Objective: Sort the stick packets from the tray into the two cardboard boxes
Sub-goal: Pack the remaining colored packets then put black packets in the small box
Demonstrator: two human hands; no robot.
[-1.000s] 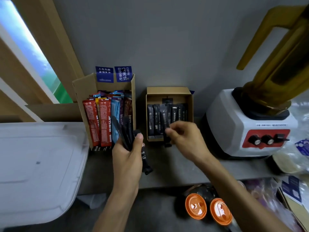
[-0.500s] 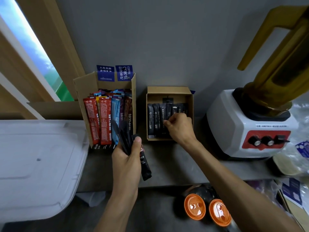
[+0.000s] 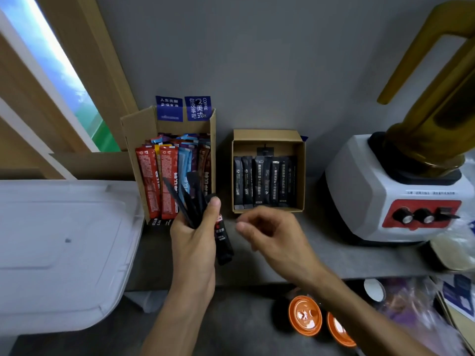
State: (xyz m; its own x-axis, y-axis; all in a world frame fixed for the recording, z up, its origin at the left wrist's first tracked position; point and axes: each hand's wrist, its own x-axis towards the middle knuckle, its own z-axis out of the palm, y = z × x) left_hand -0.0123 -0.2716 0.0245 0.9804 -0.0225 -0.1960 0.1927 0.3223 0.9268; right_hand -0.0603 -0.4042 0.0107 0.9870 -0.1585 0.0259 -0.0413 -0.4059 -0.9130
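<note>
A: Item one, the loose black packets point(image 3: 191, 201). Location?

B: Fanned in the left hand point(image 3: 192, 242), which grips them round their lower ends with the thumb across the front. They sit just in front of the tall box point(image 3: 138, 124). One with a red label hangs lowest.

A: Item two, the small box point(image 3: 267, 136)?

B: It holds a stored row point(image 3: 264, 183) of black packets, upright and side by side. A second ago the right hand pinches one packet in front of this box. Half a second ago it is inside, at the row.

A: And now?

B: The right hand point(image 3: 272, 235) is out of the box, over the bench point(image 3: 334, 255), between box and bundle. Its fingers are loosely curled, with nothing in them as far as the blur allows.

A: Reading?

B: One packet delivered. The hand is probably heading for the next one, and several remain in the bundle.

A: Tall box contents?

B: Coloured packets point(image 3: 167, 181), red, blue and brown, upright, unchanged.

A: Surroundings?

B: White lid point(image 3: 64, 240) to the left, blender point(image 3: 385, 191) to the right, two orange caps point(image 3: 304, 316) below the bench edge.
</note>
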